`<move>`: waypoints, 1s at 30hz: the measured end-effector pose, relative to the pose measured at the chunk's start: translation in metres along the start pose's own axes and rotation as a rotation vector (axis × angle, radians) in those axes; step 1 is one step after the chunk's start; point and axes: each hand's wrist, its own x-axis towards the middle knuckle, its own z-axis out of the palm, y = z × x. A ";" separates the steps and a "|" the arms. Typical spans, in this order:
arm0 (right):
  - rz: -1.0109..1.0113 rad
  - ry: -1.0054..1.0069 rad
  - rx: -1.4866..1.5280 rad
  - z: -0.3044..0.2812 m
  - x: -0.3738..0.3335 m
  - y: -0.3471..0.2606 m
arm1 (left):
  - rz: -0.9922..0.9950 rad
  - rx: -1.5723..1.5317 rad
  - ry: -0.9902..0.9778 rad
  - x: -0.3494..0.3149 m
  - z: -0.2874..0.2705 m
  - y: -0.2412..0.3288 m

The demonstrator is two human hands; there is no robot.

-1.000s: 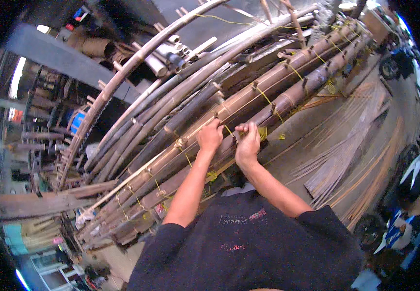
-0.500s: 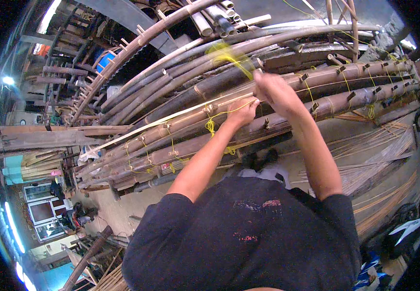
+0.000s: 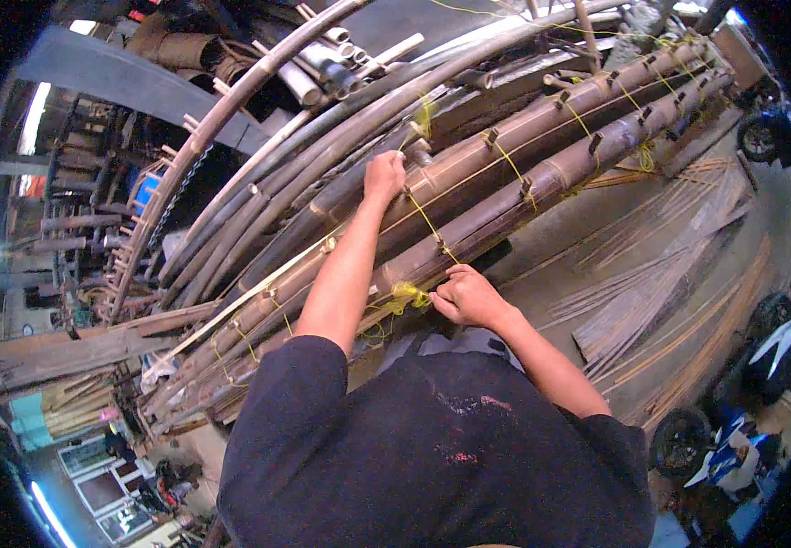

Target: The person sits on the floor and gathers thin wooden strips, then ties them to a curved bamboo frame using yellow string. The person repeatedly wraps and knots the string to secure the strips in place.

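Two long brown bamboo poles [image 3: 541, 173] lie side by side across the middle, with short pegs along them. Yellow cord [image 3: 426, 219] runs taut over both poles between my hands. My left hand [image 3: 384, 175] is closed on the cord at the far pole's far side, and a loose tuft of cord [image 3: 424, 117] shows just beyond it. On the near side, my right hand [image 3: 470, 296] is closed around the cord's other part. Beside its fingers hangs a tangled yellow bunch [image 3: 406, 296]; whether it joins the held cord I cannot tell.
More curved bamboo poles [image 3: 295, 178] are stacked behind. A pegged curved pole [image 3: 204, 137] rises at the left, near a wooden beam [image 3: 94, 342]. Thin strips and planks [image 3: 669, 283] lie on the floor at right. Wheels [image 3: 683, 438] and motorbike parts stand at the right edge.
My right hand has come down from beyond the poles to their near side. My left hand has moved to the far side. The cord now stretches across both poles, and the view has shifted.
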 end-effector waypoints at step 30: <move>0.334 -0.233 -0.136 0.063 0.228 -0.081 | 0.010 0.119 -0.165 -0.195 -0.131 -0.096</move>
